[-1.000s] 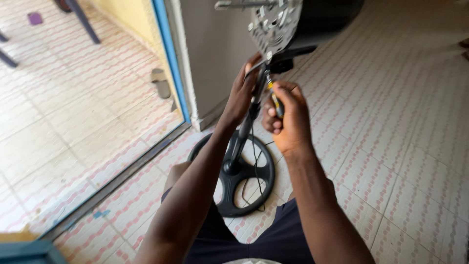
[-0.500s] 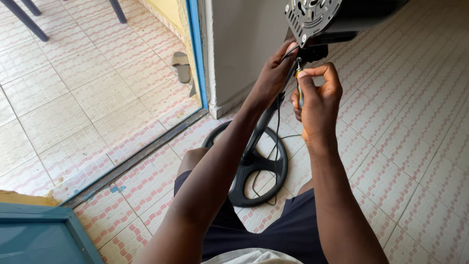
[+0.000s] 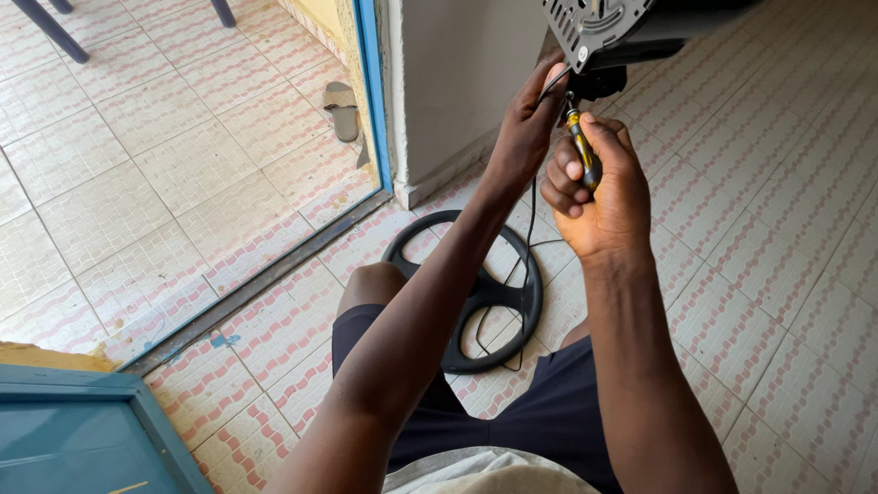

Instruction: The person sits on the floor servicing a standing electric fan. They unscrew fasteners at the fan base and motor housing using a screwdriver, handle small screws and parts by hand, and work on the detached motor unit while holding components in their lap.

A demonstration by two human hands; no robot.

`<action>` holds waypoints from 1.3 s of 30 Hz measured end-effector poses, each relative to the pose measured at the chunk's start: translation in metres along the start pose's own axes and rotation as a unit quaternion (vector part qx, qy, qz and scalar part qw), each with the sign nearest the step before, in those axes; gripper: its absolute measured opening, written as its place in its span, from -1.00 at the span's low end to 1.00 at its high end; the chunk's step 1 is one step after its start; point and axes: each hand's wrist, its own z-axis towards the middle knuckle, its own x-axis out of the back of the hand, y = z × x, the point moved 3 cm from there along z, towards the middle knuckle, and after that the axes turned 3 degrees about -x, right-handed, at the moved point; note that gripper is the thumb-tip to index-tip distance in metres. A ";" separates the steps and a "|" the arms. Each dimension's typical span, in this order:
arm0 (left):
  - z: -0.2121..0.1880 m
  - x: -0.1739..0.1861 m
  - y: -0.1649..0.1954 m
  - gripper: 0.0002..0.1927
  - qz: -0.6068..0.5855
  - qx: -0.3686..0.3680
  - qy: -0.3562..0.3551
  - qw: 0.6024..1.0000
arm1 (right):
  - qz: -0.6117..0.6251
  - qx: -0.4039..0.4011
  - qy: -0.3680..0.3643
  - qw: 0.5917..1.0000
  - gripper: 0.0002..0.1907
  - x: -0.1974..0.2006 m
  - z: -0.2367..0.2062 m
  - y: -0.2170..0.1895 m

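Observation:
My right hand (image 3: 599, 187) is closed around a small screwdriver (image 3: 583, 151) with a yellow and black handle, its tip pointing up at the underside of a black fan motor housing (image 3: 604, 27) at the top of the view. My left hand (image 3: 529, 119) reaches up beside it, fingers pinching a thin black cable (image 3: 530, 210) just under the housing. The cable hangs down toward the floor. Below my arms a round black fan base (image 3: 476, 293) lies flat on the patterned tiles, between my knees.
A white wall corner (image 3: 457, 82) with a blue door frame (image 3: 370, 82) stands left of the housing. A sandal (image 3: 343, 110) lies on the tiles beyond the doorway. A blue door panel (image 3: 82, 430) fills the lower left. Chair legs (image 3: 55, 27) stand at the far left.
The view has shifted, so hands and housing sit further right and higher. Both hands stay under the housing with the screwdriver still held upright.

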 end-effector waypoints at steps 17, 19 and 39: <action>-0.008 0.012 0.009 -0.56 0.063 -0.067 0.056 0.994 | -0.236 0.073 -0.001 0.969 -0.89 -0.017 -0.004 -0.006; -0.011 0.015 0.012 -0.57 0.080 -0.082 0.068 0.991 | -0.236 0.077 -0.022 0.968 -0.89 -0.019 -0.002 -0.003; -0.072 0.100 0.121 -0.60 0.225 -0.152 0.217 0.938 | -0.186 -0.070 -0.218 0.956 -0.87 -0.080 0.001 0.039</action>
